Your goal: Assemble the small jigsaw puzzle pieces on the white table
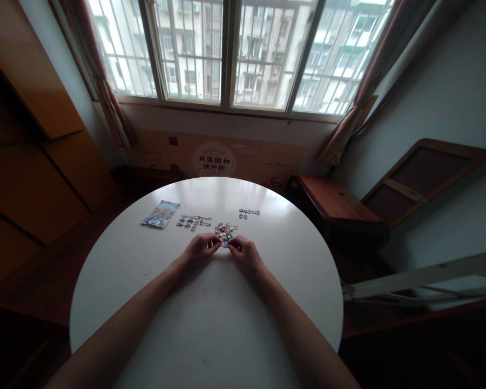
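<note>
Between the fingertips of both hands, at the near edge of the pile, is a small bluish jigsaw puzzle piece [225, 244]. My left hand [203, 245] is closed in a pinch at its left side. On its right side my right hand [245, 251] pinches too. Just beyond the fingers lies a heap of loose puzzle pieces [225, 231], partly hidden by the hands. Left of the heap, several pieces [193, 221] are spread out in rows. A smaller group of pieces [249, 213] lies farther back on the right.
All of this rests on a round white table [154, 302]. A printed picture sheet [162, 214] lies at its back left. Behind the table are a printed banner [263, 156] and barred windows. A wooden bench [336, 197] stands to the right, and wooden cabinets [44, 167] to the left.
</note>
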